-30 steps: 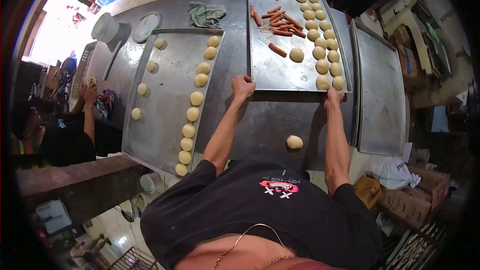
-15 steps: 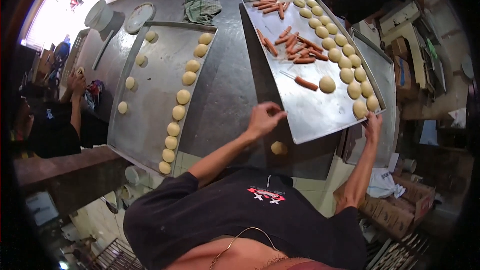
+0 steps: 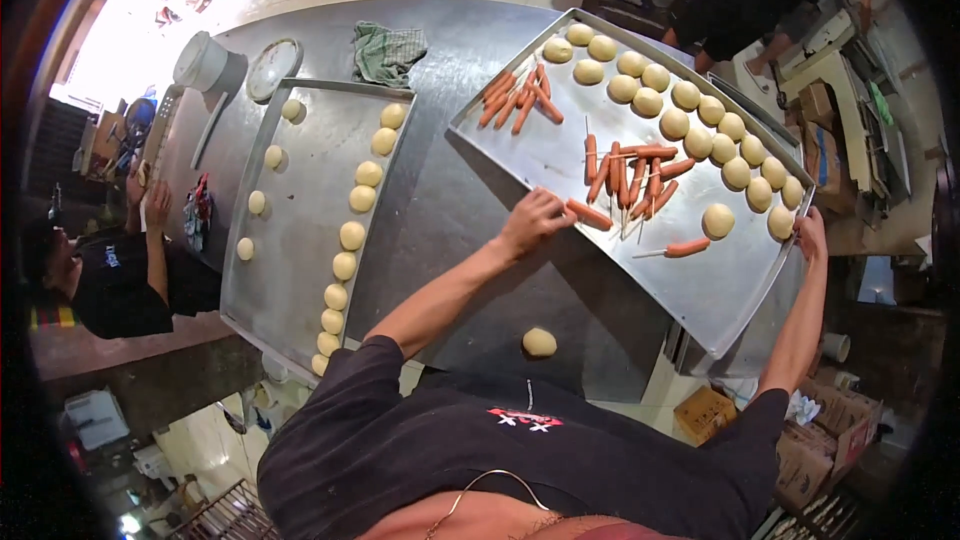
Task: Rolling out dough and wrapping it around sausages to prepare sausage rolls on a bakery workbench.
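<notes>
A metal baking tray (image 3: 640, 285) sits slanted on the right, bearing sausages on sticks (image 3: 655, 172) in a loose heap and rows of pale dough balls (image 3: 686, 95). My left hand (image 3: 535, 223) has its fingers curled closed at the tray's near-left rim. One sausage (image 3: 590, 215) lies against those fingertips. At the right-hand corner my right hand (image 3: 812, 233) grips the rim beside the end dough ball. Apart from the heap, a skewered sausage (image 3: 687, 248) rests below a single dough ball (image 3: 718, 220).
Another tray (image 3: 300, 175) with dough balls along both sides stands left on the metal table (image 3: 440, 210). One dough ball (image 3: 539, 342) lies near my body. A checked cloth (image 3: 388, 52), a lid (image 3: 272, 70) and a white tub (image 3: 205, 62) are farther off. A co-worker (image 3: 125, 275) works at left.
The right tray has turned counterclockwise, its near corner swinging right. Its sausages have shifted toward the near-left edge. My left hand has come to the rim; my right hand has moved right with the tray.
</notes>
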`<action>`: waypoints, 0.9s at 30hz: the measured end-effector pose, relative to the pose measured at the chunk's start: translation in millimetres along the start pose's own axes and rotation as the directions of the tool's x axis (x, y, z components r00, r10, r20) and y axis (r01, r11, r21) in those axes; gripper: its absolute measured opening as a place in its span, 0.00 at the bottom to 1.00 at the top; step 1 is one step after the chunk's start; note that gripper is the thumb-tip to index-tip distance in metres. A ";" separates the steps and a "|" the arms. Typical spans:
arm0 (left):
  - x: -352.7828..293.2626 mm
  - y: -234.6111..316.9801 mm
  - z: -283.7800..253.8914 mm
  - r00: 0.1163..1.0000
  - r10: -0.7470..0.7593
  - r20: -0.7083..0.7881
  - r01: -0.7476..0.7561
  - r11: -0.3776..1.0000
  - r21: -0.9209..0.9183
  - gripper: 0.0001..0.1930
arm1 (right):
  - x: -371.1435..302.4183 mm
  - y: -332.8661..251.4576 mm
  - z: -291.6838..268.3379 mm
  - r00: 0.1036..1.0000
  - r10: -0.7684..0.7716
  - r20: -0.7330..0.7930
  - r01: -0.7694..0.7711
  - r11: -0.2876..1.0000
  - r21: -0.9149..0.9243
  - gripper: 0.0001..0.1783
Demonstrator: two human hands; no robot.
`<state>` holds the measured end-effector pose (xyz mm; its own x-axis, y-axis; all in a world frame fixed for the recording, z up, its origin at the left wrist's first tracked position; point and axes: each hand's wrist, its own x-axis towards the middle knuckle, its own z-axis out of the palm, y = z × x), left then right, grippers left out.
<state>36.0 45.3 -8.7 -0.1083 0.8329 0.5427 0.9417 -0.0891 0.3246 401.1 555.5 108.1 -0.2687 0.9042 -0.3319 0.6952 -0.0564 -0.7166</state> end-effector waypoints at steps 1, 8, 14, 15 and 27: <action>2.7 6.9 5.4 0.999 -0.001 0.053 0.000 1.000 0.020 0.11 | 23.3 2.3 1.2 0.999 -0.029 -0.028 0.026 0.997 -0.074 0.23; 13.3 20.9 25.5 1.000 -0.016 -0.019 0.018 0.995 0.102 0.13 | 164.6 -21.7 77.7 0.977 -0.214 -0.012 0.214 0.976 0.032 0.19; 10.2 2.9 5.1 0.978 -0.210 0.000 0.205 0.953 0.221 0.20 | 122.2 -90.8 154.0 0.939 -0.344 -0.002 0.330 0.898 0.291 0.27; 16.7 4.9 6.2 0.978 -0.211 -0.006 0.208 0.958 0.196 0.20 | 110.9 -87.2 138.1 0.912 -0.408 -0.033 0.398 0.864 0.308 0.27; -42.3 41.0 -32.8 0.897 -0.437 -0.067 0.438 0.899 0.000 0.26 | -339.6 20.5 289.9 0.785 -0.419 0.457 0.392 0.906 0.157 0.22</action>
<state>68.8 -11.5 7.1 -0.5297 0.7494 0.3973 0.7994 0.2844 0.5292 313.3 124.6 28.2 -0.8067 0.5396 -0.2410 0.4203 0.2372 -0.8758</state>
